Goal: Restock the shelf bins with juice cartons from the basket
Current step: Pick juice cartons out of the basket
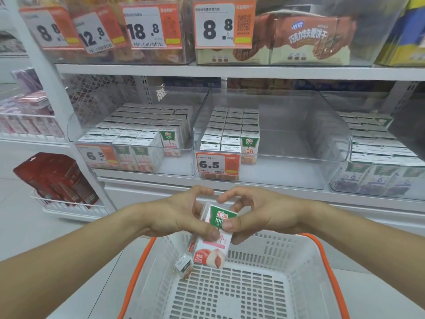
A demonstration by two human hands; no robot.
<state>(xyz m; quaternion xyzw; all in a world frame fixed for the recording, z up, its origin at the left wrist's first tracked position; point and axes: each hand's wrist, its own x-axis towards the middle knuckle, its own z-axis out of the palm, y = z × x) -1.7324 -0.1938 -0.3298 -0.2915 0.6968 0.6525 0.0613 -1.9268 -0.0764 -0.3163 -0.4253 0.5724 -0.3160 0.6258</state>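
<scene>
both hands meet over a white slatted basket [299, 256] with orange rim and handles. the left hand [179, 215] and the right hand [259, 212] together grip a peach juice carton [215, 242], fingers curled round its upper half, thumbs pressed on its front face. the carton is white with a green top panel reading "100%", a pink band below and a peach picture with "125ml" near the bottom. at least one more carton shows just behind it at its left edge, held in the same bunch. one small carton [184, 265] lies tilted at the basket's back left corner.

on the shelf ahead sit three clear plastic bins. the left bin [181, 162] is packed with the same green and white cartons in rows, tops up, with a tag reading "6.5" on its front. the middle bin [310, 157] holds cartons only along its left side, three across, its price tag [218, 165] also reading "6.5"; one front carton shows "100%". the right bin [377, 187] holds cartons with a dark fruit picture.

the shelf above carries clear bins with tags "8.8", "12.8", "18.8" and "8.8" [215, 25], the last in front of brown chocolate wafer packs [308, 40] printed in chinese.

at far left, red packets [55, 178] stand in a white wire rack.
</scene>
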